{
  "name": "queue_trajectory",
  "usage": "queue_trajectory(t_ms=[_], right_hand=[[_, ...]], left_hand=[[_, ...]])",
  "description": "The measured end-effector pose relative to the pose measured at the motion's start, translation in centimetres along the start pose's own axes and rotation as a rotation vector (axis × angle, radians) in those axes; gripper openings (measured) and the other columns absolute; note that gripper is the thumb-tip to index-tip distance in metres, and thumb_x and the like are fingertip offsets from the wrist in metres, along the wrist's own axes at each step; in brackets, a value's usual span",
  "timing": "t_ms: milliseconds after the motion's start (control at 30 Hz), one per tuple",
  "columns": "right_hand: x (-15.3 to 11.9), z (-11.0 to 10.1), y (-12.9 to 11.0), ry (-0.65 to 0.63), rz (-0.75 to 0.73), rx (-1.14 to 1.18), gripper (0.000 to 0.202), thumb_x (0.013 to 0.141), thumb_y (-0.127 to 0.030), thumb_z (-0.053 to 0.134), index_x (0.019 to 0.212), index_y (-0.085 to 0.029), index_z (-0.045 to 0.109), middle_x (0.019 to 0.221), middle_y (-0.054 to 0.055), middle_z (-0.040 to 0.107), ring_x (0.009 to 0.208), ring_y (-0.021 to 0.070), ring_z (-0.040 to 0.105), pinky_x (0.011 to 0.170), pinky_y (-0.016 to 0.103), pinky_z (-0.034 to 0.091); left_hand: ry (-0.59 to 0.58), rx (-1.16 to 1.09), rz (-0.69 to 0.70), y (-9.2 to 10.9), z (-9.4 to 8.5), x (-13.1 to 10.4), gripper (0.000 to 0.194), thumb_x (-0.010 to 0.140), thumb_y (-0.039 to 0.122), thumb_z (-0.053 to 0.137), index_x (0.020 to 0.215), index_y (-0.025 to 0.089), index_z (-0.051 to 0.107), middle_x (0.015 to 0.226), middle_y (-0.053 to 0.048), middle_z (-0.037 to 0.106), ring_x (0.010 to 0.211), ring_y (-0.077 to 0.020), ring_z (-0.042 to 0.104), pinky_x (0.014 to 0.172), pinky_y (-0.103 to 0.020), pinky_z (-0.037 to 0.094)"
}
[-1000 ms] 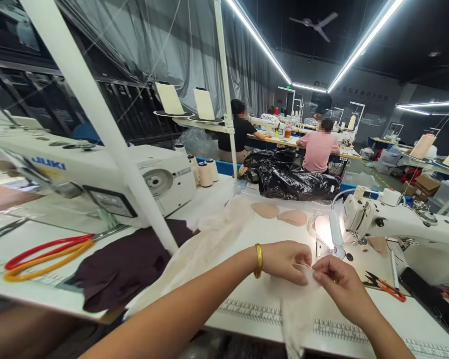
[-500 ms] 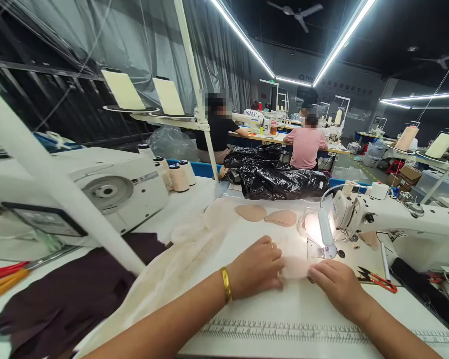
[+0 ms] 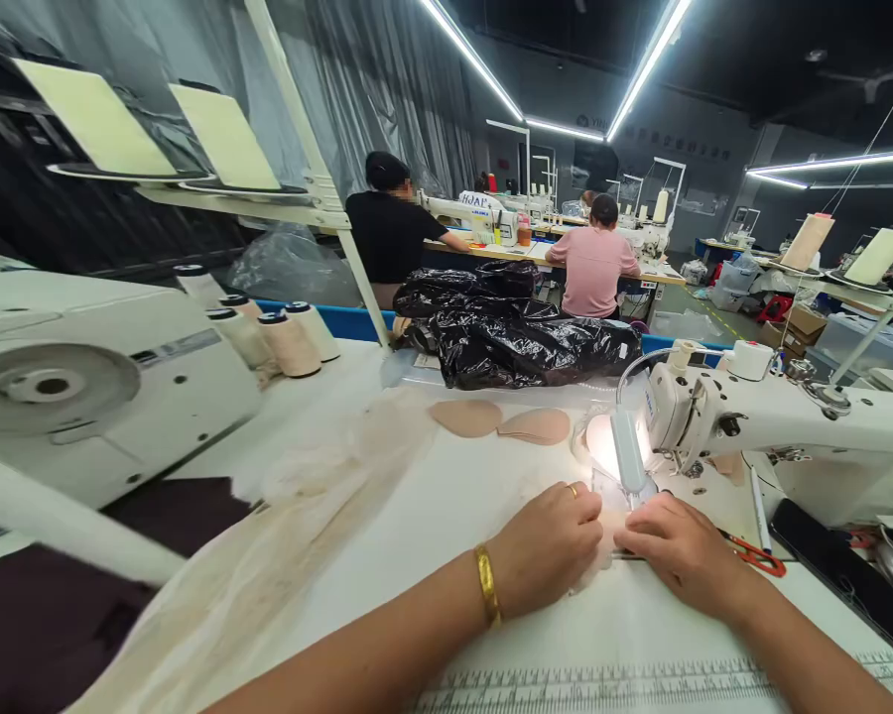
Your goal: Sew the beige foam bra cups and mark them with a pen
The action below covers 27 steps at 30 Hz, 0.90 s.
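My left hand (image 3: 555, 545), with a gold bracelet at its wrist, has its fingers curled on a small sheer pale-pink fabric piece (image 3: 608, 535). At the right edge of that piece, my right hand (image 3: 677, 545) pinches it with thumb and fingers. Both hands are just in front of the needle area of a white sewing machine (image 3: 744, 412), whose lamp (image 3: 626, 451) lights the spot. Two beige teardrop-shaped pieces (image 3: 465, 418) lie on the table beyond my left hand. Sheer cream fabric (image 3: 298, 526) spreads over the table at the left.
Red-handled snips (image 3: 763, 560), a white pen (image 3: 760, 511) and a black phone (image 3: 840, 575) lie right of my right hand. Thread cones (image 3: 290, 345) and another machine (image 3: 104, 387) stand at left. Black plastic bags (image 3: 521, 342) lie behind; two people sit beyond.
My left hand has moved right, closer to my right hand, along with the sheer piece. The camera view has shifted to the right.
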State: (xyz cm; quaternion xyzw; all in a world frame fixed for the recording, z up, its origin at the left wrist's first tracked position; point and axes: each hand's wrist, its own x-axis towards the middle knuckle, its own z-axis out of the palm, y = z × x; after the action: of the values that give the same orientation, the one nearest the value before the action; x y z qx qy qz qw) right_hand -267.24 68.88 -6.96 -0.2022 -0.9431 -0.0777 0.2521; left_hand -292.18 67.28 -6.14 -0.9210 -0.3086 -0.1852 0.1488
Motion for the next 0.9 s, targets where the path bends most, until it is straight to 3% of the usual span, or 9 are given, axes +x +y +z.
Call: queue_trajectory(t_ms=[167, 667, 900], right_hand=[[-0.3, -0.9, -0.2, -0.091, 0.049, 0.052, 0.033, 0.099, -0.006, 0.047, 0.116, -0.024, 0.069, 0.087, 0.003, 0.062, 0.079, 0.0184, 0.051, 0.068, 0.029, 0.043], [-0.3, -1.7, 0.1, -0.138, 0.099, 0.125, 0.035, 0.097, -0.005, 0.047, 0.114, -0.025, 0.07, 0.09, 0.004, 0.063, 0.082, 0.0185, 0.052, 0.068, 0.029, 0.043], [-0.3, -1.8, 0.0, -0.152, 0.123, 0.142, 0.034, 0.096, -0.004, 0.048, 0.112, -0.025, 0.069, 0.089, 0.003, 0.061, 0.083, 0.0189, 0.051, 0.068, 0.029, 0.043]], left_hand=[[0.08, -0.044, -0.008, 0.5, 0.1, -0.3, 0.019, 0.094, 0.012, 0.053, 0.076, 0.019, 0.054, 0.081, -0.003, 0.062, 0.072, -0.0191, 0.052, 0.067, -0.034, 0.039], [0.114, -0.047, -0.019, 1.2, 0.9, 0.3, 0.02, 0.095, 0.011, 0.05, 0.079, 0.018, 0.058, 0.076, -0.002, 0.055, 0.068, -0.0184, 0.043, 0.072, -0.036, 0.04], [0.136, -0.097, -0.044, 1.7, 0.8, 0.3, 0.02, 0.098, 0.011, 0.046, 0.091, 0.019, 0.063, 0.087, -0.005, 0.063, 0.074, -0.0191, 0.05, 0.079, -0.038, 0.043]])
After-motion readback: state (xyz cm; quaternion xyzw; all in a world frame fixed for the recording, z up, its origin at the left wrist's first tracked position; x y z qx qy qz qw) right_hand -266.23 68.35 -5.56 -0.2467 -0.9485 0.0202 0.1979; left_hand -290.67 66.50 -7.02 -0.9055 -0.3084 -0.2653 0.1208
